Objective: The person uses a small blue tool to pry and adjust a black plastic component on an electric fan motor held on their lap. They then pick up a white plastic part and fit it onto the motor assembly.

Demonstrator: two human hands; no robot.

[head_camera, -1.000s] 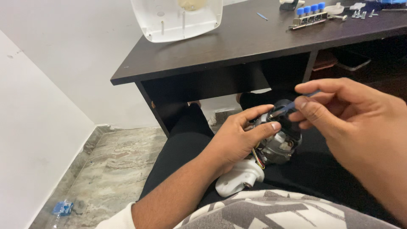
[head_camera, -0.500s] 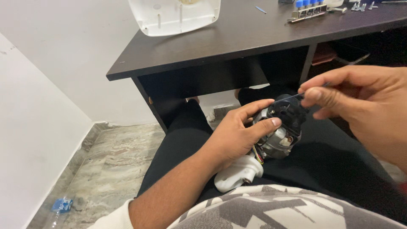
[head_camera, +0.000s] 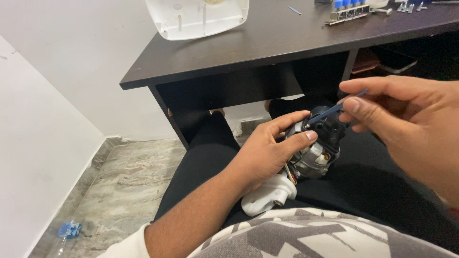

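Head view: looking down at a person's lap, seated at a dark desk [head_camera: 267,48].
Motor: a small grey electric motor [head_camera: 315,153] with a black cap on top rests on the lap, tilted, its white plastic base [head_camera: 265,198] pointing down toward the body.
Left hand: the left hand [head_camera: 267,153] wraps the motor from its left side, thumb and forefinger pressed on the upper rim, clenched around the body.
Right hand: the right hand [head_camera: 406,129] pinches a thin blue tool [head_camera: 330,112] between thumb and forefinger.
Tool axis: the tool's length runs from upper right down to lower left, its tip touching the black cap near the left thumb.
Direction: the motor lies down and to the left of the right hand; the left hand is the nearer one, already on it.
Wires: coloured wires [head_camera: 289,172] show at the motor's lower left edge.
Desk top: a white plastic cover [head_camera: 198,16], a strip with blue parts [head_camera: 349,9] and small screws [head_camera: 409,5], well apart from the hands.
Floor: a blue scrap [head_camera: 69,230] lies by the wall.
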